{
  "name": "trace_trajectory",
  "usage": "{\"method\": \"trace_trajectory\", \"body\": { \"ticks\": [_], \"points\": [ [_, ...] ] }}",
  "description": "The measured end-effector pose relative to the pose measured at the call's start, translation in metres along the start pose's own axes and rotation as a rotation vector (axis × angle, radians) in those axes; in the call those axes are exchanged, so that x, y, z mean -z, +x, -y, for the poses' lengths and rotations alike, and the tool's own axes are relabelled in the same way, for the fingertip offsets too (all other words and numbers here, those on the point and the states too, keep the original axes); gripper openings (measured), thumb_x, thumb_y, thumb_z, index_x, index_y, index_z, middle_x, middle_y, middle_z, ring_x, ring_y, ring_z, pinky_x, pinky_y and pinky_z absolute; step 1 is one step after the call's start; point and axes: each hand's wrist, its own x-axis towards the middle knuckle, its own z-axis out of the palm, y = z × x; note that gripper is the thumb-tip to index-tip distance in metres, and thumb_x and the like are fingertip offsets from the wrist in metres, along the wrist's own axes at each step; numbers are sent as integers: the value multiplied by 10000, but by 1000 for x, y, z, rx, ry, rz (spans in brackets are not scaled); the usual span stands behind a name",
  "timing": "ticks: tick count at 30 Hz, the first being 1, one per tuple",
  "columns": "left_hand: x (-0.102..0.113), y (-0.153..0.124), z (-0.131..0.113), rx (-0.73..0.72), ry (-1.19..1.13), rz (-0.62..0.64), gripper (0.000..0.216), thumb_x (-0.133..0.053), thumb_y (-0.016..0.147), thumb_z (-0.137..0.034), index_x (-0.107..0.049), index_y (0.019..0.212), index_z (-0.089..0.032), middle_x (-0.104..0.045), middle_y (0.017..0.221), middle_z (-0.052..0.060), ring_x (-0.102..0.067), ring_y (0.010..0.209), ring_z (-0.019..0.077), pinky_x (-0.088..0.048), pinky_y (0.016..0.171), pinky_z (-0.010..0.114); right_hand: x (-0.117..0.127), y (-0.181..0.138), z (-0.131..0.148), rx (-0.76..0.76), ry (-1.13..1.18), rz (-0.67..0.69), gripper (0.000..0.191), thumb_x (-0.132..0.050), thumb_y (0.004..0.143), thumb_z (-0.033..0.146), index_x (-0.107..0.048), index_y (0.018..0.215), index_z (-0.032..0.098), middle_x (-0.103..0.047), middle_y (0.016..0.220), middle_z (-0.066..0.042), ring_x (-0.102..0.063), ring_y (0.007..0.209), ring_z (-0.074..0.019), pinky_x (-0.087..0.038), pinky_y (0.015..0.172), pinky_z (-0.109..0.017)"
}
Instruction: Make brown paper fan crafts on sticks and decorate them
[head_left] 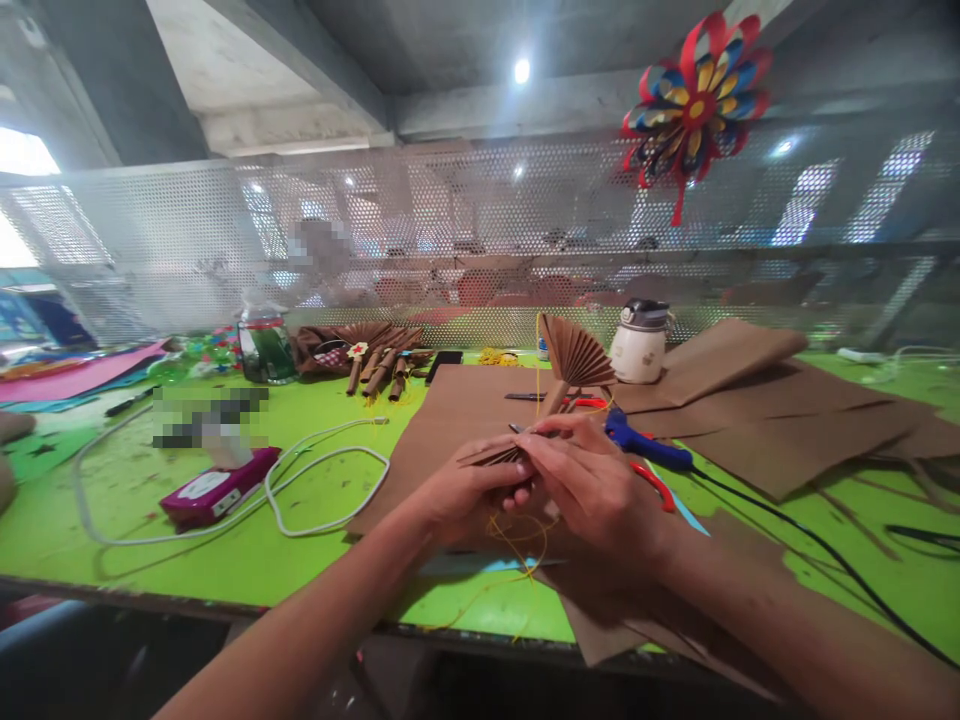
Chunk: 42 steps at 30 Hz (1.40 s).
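Observation:
A pleated brown paper fan (576, 355) rises above my fingers, spread at its top and narrow at its lower end. My left hand (472, 480) is closed on more pleated brown paper (491, 455), pinched between thumb and fingers. My right hand (592, 475) closes round the same folds from the right, where the fan's narrow end meets them. Whether both pleated parts are one piece is hidden by the fingers. Yellow string (517, 540) hangs in loops below the hands. A blue glue gun (649, 440) and red-handled scissors (654, 487) lie just beyond my right hand.
Large brown paper sheets (795, 425) cover the right of the green table (315, 570). A cream bottle (640, 343), a green jar (266, 345) and brown paper rolls (382, 372) stand or lie behind. A white cable (330, 450) and purple tissue pack (220, 490) are left.

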Motion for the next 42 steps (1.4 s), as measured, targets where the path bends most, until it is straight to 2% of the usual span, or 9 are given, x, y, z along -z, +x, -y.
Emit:
{"method": "trace_trajectory", "body": {
  "ticks": [6, 12, 16, 23, 30, 32, 34, 37, 42],
  "points": [
    [-2, -2, 4, -32, 53, -20, 258, -649, 732, -290, -611, 902, -100, -529, 718, 23, -480, 597, 73, -337, 532, 189, -1, -4, 3, 3, 24, -5, 429, -510, 811, 89, -511, 1236, 149, -662, 1028, -109, -542, 1040, -261, -473, 867, -474],
    [2, 0, 10, -39, 38, -39, 283, -669, 699, -297, -605, 911, -121, -538, 743, 18, -477, 578, 65, -326, 525, 197, -9, -14, -2, -21, 17, -26, 469, -552, 784, 91, -516, 1242, 184, -642, 1087, -82, -532, 1051, -268, -470, 868, -453],
    [2, 4, 11, -41, 24, -28, 288, -661, 703, -344, -601, 869, -116, -522, 710, 11, -462, 560, 68, -331, 518, 204, -11, -15, -3, -44, 30, -40, 416, -551, 787, 108, -543, 1197, 176, -642, 1058, -84, -523, 1071, -264, -461, 883, -431],
    [1, 5, 12, -25, 30, 42, 315, -590, 762, -427, -593, 833, -120, -533, 741, 29, -469, 588, 79, -330, 527, 203, -6, -10, 4, -287, 107, -118, 249, -517, 822, 176, -604, 1055, 177, -610, 1031, -96, -568, 996, -241, -450, 885, -400],
    [4, 4, 14, -37, 63, -5, 276, -554, 807, -353, -590, 959, -125, -568, 767, 31, -509, 632, 89, -354, 559, 203, -1, -6, 2, -369, 144, -160, 246, -565, 798, 198, -602, 1041, 205, -595, 1023, -69, -553, 991, -223, -425, 898, -381],
    [4, 4, 14, 4, 60, -20, 286, -543, 812, -364, -586, 954, -119, -570, 754, 31, -504, 611, 82, -355, 554, 199, 2, -4, -1, -414, 117, -180, 252, -588, 785, 207, -608, 1036, 209, -601, 974, -56, -562, 944, -208, -435, 864, -357],
    [4, 5, 13, 22, 74, -34, 281, -546, 808, -368, -592, 911, -112, -570, 744, 35, -496, 595, 78, -359, 547, 197, 6, -2, -4, -519, 144, -178, 255, -592, 786, 226, -612, 1039, 214, -602, 885, -41, -577, 835, -180, -465, 749, -312],
    [4, 6, 10, -1, 78, -59, 254, -540, 809, -346, -600, 872, -107, -577, 771, 53, -498, 604, 81, -361, 534, 193, 12, 3, -6, -724, 337, -144, 276, -602, 780, 267, -607, 1049, 208, -587, 752, -15, -560, 652, -135, -453, 566, -251],
    [3, 6, 3, -17, 89, -90, 246, -490, 843, -313, -590, 915, -100, -585, 806, 77, -499, 601, 83, -367, 527, 189, 20, 10, -10, -887, 670, -209, 328, -661, 721, 305, -601, 1022, 189, -564, 681, 15, -541, 575, -99, -460, 540, -224]
  ]
}}
